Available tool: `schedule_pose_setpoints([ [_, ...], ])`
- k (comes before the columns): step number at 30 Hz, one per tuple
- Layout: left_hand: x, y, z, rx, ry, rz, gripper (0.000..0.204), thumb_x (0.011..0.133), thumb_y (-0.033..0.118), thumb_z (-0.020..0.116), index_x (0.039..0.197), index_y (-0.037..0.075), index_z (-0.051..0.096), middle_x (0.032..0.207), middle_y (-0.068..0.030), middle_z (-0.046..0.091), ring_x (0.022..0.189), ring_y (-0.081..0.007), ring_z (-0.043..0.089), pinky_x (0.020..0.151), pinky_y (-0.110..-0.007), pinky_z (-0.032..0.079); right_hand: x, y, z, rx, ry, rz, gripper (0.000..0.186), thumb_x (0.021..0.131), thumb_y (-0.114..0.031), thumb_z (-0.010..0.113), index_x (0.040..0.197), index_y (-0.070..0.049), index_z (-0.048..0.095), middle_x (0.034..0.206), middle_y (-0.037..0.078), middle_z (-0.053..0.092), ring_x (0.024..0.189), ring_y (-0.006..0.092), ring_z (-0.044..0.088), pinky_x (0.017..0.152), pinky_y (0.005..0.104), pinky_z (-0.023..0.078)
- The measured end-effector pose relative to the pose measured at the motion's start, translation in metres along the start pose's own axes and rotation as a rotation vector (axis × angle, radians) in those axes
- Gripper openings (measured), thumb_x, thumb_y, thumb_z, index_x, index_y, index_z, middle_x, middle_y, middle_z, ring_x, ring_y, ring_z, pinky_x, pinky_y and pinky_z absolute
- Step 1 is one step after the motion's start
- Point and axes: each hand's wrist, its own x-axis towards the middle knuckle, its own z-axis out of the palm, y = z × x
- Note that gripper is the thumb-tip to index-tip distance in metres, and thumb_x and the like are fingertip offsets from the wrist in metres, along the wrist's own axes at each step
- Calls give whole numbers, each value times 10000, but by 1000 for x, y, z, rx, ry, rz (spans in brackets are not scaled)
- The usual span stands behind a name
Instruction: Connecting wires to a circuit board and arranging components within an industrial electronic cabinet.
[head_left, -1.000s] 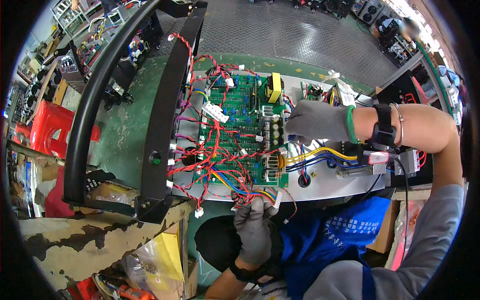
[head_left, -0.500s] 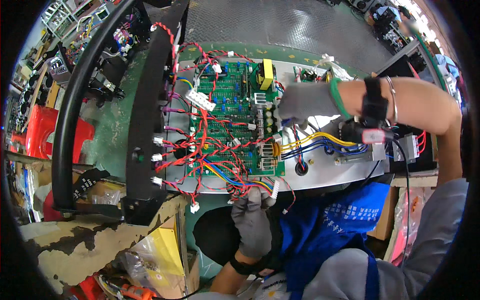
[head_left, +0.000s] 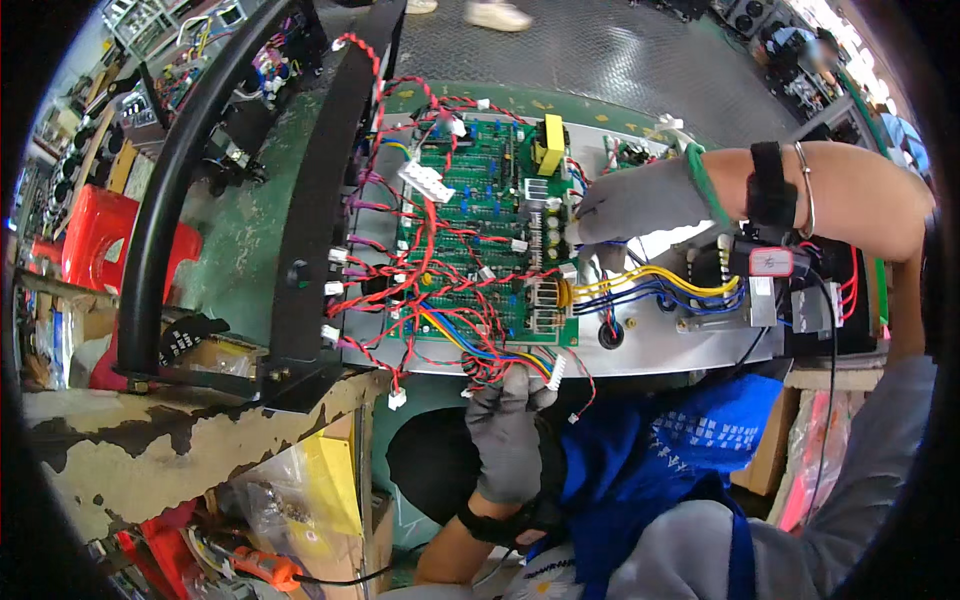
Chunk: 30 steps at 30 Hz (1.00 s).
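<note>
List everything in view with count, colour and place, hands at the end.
Circuit board: 1, green, centre
Metal plate: 1, silver-grey, under the board
Twisted wires: many, red and black, across the board
Cables: several, yellow and blue, right of the board
Connectors: several, white, on wire ends
Panel: 1, black, left of the board
Handle: 1, black, left of the panel
Stool: 1, red, far left
Apron: 1, blue, lower right
Shoes: 2, pale, top edge
Background equipment: uncountable, mixed colours, around the rim
Left hand: 1, grey-gloved, at the board's near edge
Right hand: 1, grey-gloved, right of the board
</note>
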Motion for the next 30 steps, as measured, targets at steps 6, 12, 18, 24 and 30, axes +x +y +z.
schedule_pose_setpoints([
  [6,-6,0,-2,25,-35,17,172,918,225,609,880,59,638,823,-6,637,724,-98,588,659,-244,490,14,26,-4,-267,5,-532,392,928,-346,490,851,8,640,728,86,663,696,178,614,688,358,473],
  [12,2,3,6,134,36,-44,167,922,203,587,862,52,627,819,-9,636,709,-97,582,633,-249,467,-5,-5,8,-316,171,-92,393,938,-298,443,784,11,631,722,109,644,657,220,621,692,392,491],
  [18,5,2,1,62,-13,-56,185,917,225,605,863,50,635,805,-12,641,697,-97,589,660,-243,485,7,14,-4,143,15,-150,330,930,-249,490,864,31,652,653,47,631,652,99,598,680,304,472],
  [24,-8,4,5,118,37,-40,221,904,278,626,843,66,627,737,-8,622,609,-86,543,581,-230,453,33,45,-4,-1012,332,-805,330,926,-259,484,819,14,635,725,128,635,687,180,627,661,304,484],
  [30,-1,-7,4,36,19,62,195,904,257,633,834,78,598,718,-2,605,645,-108,605,590,-238,473,18,24,12,-812,364,-442,237,846,-199,530,888,25,598,837,142,635,784,258,644,665,373,503],
])
